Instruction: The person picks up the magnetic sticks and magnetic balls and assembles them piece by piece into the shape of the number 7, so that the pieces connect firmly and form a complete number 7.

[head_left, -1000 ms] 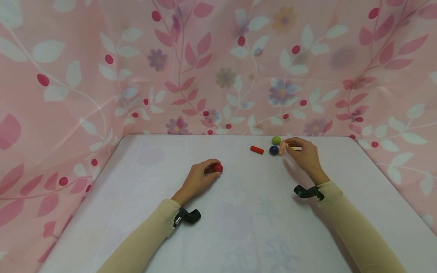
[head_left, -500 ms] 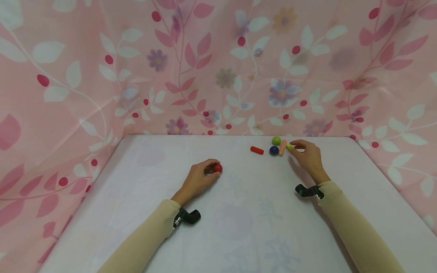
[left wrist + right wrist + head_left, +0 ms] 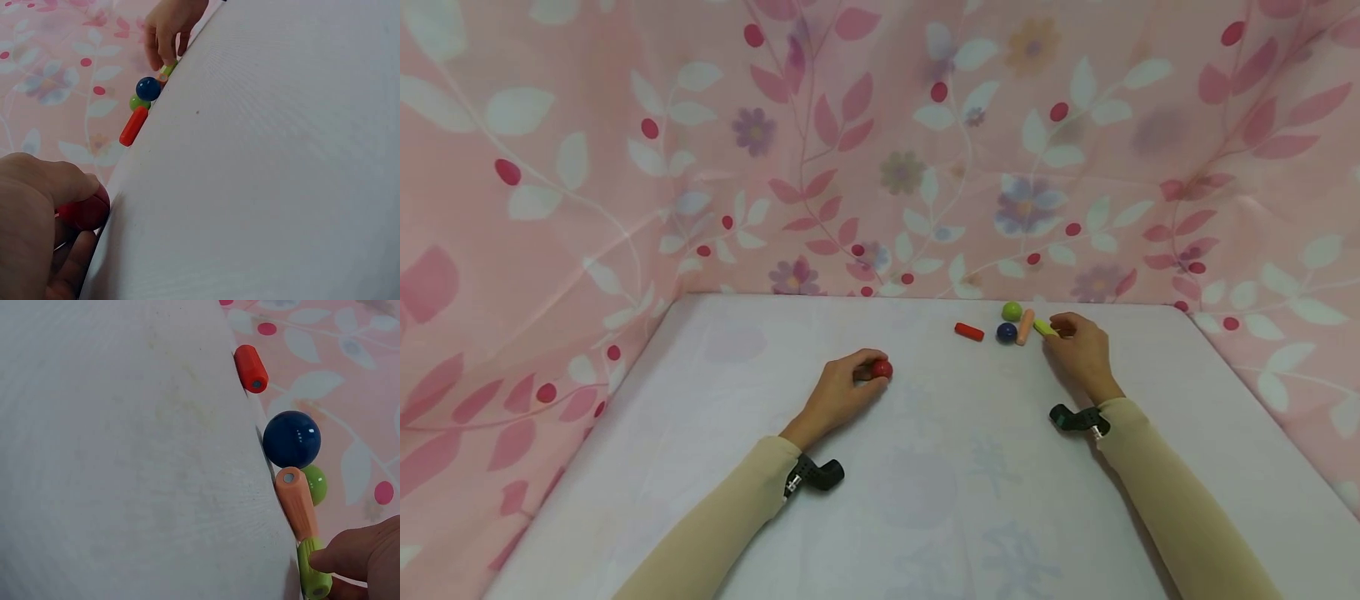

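Observation:
A red ball sits on the table between the thumb and fingers of my left hand, which pinches it; the left wrist view shows the ball partly covered by the thumb. At the far right, my right hand holds the near end of a short yellow-green stick lying on the table. In the right wrist view the thumb presses on this stick, and a finger shows behind it. Just left of it lie a peach stick, a dark blue ball and a green ball.
A red stick lies apart, left of the blue ball. Grey discs show in the ends of the sticks in the right wrist view. The white-covered table ends at a pink floral cloth behind and at both sides.
My right hand has drawn back slightly right from the peach stick, and the yellow-green stick now lies angled beside it. The left hand stays on the red ball. The head view has shifted slightly.

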`<state>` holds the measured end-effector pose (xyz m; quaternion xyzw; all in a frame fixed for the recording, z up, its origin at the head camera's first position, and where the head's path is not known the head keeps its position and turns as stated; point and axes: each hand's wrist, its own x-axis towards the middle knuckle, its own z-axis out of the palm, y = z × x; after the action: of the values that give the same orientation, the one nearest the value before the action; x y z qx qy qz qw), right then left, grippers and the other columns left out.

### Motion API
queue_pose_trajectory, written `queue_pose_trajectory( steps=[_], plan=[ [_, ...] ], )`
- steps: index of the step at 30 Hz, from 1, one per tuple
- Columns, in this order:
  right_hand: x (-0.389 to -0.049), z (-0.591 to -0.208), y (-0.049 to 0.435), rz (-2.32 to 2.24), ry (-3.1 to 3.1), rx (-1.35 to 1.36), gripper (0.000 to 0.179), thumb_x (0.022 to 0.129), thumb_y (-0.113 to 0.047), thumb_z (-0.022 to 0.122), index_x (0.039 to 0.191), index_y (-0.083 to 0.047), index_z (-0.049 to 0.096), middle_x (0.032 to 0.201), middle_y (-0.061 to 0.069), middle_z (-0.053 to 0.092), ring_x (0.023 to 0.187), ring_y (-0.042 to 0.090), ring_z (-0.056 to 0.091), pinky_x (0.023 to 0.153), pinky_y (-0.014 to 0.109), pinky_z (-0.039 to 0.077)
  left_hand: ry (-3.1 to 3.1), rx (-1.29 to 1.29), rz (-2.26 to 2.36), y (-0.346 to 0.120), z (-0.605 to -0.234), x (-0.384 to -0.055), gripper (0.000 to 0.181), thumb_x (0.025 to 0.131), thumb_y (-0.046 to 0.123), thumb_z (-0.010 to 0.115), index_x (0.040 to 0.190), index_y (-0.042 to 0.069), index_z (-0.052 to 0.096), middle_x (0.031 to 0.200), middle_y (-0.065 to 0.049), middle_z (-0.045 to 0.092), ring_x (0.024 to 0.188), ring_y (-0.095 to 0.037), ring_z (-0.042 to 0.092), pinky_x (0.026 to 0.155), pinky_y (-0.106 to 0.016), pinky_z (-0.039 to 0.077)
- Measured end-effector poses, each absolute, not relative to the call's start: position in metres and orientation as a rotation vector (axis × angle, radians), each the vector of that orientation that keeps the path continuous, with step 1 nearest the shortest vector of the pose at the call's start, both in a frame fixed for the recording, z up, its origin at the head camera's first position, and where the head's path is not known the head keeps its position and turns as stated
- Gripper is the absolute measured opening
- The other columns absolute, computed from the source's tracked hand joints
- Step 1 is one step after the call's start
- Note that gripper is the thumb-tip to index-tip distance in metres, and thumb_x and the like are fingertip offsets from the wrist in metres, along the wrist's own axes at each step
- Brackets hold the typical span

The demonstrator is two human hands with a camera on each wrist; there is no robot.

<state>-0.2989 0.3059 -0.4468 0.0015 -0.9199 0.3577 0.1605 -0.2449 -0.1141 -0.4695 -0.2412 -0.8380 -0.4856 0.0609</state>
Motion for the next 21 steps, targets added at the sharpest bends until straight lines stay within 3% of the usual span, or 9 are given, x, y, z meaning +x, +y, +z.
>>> queue_pose_trajectory(
  steps=[21],
  plan=[
    [-0.302,-0.459,0.313,1.032,-2.616,-0.051,0.03,0.097,-0.007,0.07,0.125,0.005,0.069,0.117,0.025,0.068,0.107,0.039,0.062,0.091,0.051,0.048,-2.544,-0.712,-1.458,-0.112,-0.471,-0.246,0.034,0.094,0.006,0.076,0.127,0.007,0.069,0.116,-0.004,0.073,0.101,-0.017,0.072,0.096,-0.038,0.054]
  ],
)
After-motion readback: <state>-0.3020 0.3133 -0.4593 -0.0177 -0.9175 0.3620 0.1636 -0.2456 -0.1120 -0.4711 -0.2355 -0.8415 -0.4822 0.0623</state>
